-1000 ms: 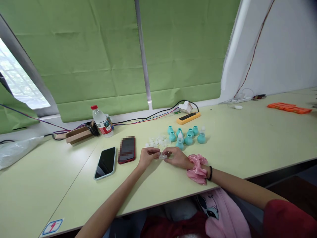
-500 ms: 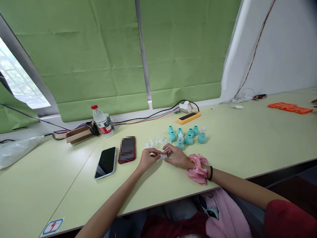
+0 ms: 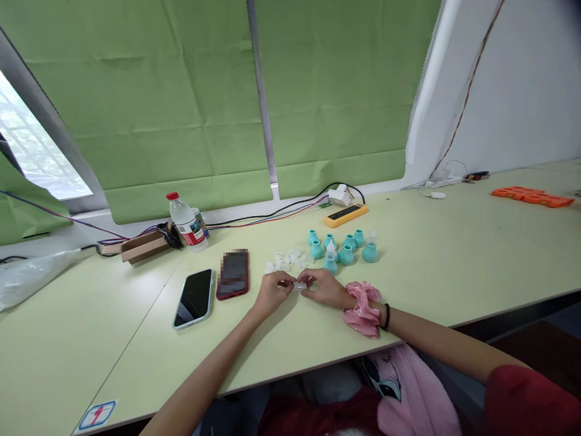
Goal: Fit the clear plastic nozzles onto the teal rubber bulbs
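Between the fingertips of both hands is a small clear plastic piece (image 3: 299, 286), held low over the table. My left hand (image 3: 273, 293) pinches its left end and my right hand (image 3: 324, 287) grips its right end; the fingers hide part of it. Just beyond them lies a loose pile of small whitish translucent pieces (image 3: 290, 259). Several turquoise rubber bulbs (image 3: 347, 255) stand to the right of the pile, most with open necks. Two of them carry clear tips: a front bulb (image 3: 330, 263) and the rightmost bulb (image 3: 370, 253).
Two phones, one with a light case (image 3: 194, 298) and one with a red case (image 3: 233, 275), lie to the left. A water bottle (image 3: 187, 225) and a cardboard box (image 3: 144, 243) stand behind them. A yellow device (image 3: 345, 215) and cables are at the back; orange trays (image 3: 532, 197) lie far right.
The fingers have shifted slightly around the clear piece, and the right fingers have drawn in closer to it. The bulbs and the pile look the same.
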Tool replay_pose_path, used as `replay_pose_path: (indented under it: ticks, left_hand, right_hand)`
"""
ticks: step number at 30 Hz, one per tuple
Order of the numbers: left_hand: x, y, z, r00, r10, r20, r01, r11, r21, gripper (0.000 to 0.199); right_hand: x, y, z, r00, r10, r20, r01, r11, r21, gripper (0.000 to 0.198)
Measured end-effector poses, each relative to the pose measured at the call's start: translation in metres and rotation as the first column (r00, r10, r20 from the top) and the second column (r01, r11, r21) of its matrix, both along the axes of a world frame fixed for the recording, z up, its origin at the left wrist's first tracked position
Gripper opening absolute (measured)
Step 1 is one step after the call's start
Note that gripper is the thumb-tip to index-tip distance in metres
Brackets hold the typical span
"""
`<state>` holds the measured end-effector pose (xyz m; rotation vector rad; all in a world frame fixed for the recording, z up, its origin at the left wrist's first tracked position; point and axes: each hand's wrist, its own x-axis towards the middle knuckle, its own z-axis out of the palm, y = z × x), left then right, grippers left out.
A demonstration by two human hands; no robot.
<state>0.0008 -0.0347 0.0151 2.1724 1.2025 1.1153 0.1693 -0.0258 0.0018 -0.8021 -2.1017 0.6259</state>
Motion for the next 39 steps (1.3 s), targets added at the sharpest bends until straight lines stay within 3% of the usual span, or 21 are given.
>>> replay_pose_path:
  ticks: [12,19,22,29,34,39]
  left_hand:
    - [-0.002,-0.005,0.006,0.989,-0.058,-0.133,0.075,0.99,0.122,0.014]
    - [-0.003,-0.002,0.001,0.999,-0.038,-0.007,0.037,0.998,-0.047,0.015]
    - [-0.004,-0.001,-0.001,0.999,-0.036,-0.018,0.035,0.998,-0.06,0.015]
    - [-0.004,-0.001,-0.001,0.987,-0.078,-0.137,0.093,0.99,0.108,0.013]
    - [-0.006,0.001,-0.004,0.946,-0.063,-0.317,0.149,0.954,0.258,0.018]
    - [-0.006,0.0,-0.003,0.91,-0.023,-0.414,0.161,0.94,0.302,0.023]
  right_hand:
    - [0.0,0.003,-0.003,1.0,0.012,-0.021,-0.012,1.0,-0.022,0.028]
    - [-0.001,0.002,-0.002,0.999,0.022,-0.028,-0.023,0.999,-0.035,0.028]
    - [-0.001,0.002,-0.002,0.999,0.02,-0.032,-0.022,0.999,-0.035,0.028]
    - [-0.001,0.001,-0.001,0.999,0.026,-0.036,-0.027,1.0,-0.015,0.023]
    - [0.0,0.001,-0.001,0.999,0.021,-0.029,-0.022,1.0,-0.014,0.023]
    - [0.0,0.002,-0.001,1.0,0.009,-0.025,-0.01,0.999,-0.039,0.025]
